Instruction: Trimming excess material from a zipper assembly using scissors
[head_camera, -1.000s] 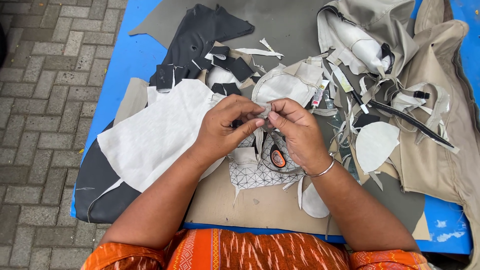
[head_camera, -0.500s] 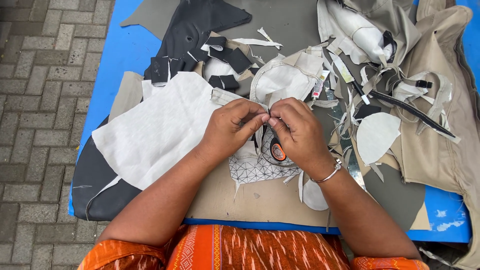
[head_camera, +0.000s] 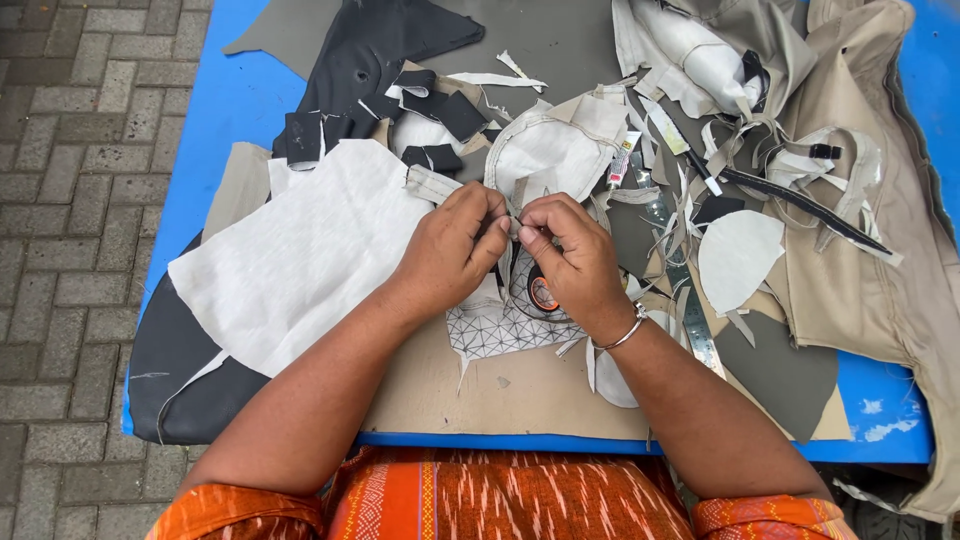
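Pinching together at the middle of the counter (head_camera: 230, 100), the left hand (head_camera: 447, 252) and right hand (head_camera: 575, 262) meet fingertip to fingertip, each grip closed on a narrow pale fabric strip (head_camera: 515, 228) held between them. A white mesh sheet (head_camera: 300, 250) lies at nine o'clock of the hands, touching the left wrist. Just under the right hand, at six o'clock, sits a round tape roll (head_camera: 543, 296) on a triangle-patterned scrap (head_camera: 495, 330). Black pieces (head_camera: 370, 60) lie at eleven o'clock, and beige cloth (head_camera: 860, 280) is heaped at three o'clock.
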